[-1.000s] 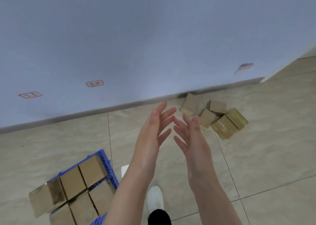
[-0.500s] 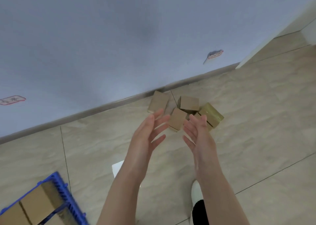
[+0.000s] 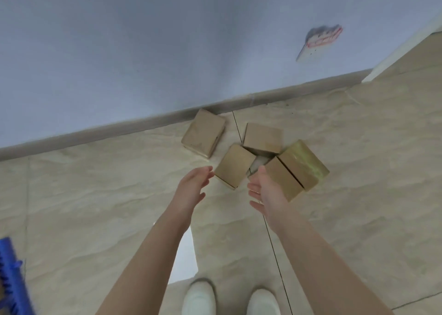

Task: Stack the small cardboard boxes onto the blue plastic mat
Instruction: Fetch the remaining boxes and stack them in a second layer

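Several small cardboard boxes lie loose on the tiled floor by the wall. One flat box [image 3: 204,133] rests against the baseboard, another box [image 3: 262,137] sits to its right, and a third box [image 3: 234,165] lies nearest my hands. A taped double box [image 3: 296,168] lies at the right. My left hand [image 3: 191,188] is open, its fingertips just left of the nearest box. My right hand [image 3: 265,192] is open, palm inward, beside the double box's near end. Neither hand holds anything. Only a corner of the blue plastic mat [image 3: 9,276] shows at the bottom left.
A pale blue wall with a grey baseboard [image 3: 119,129] runs behind the boxes. A wall socket with a red label [image 3: 318,40] sits at the upper right. My white shoes [image 3: 198,298] stand on the beige tiles below my arms.
I have stepped closer to the loose boxes and my hands have lowered toward them. The blue mat with its stacked boxes has slid almost out of view at the left.
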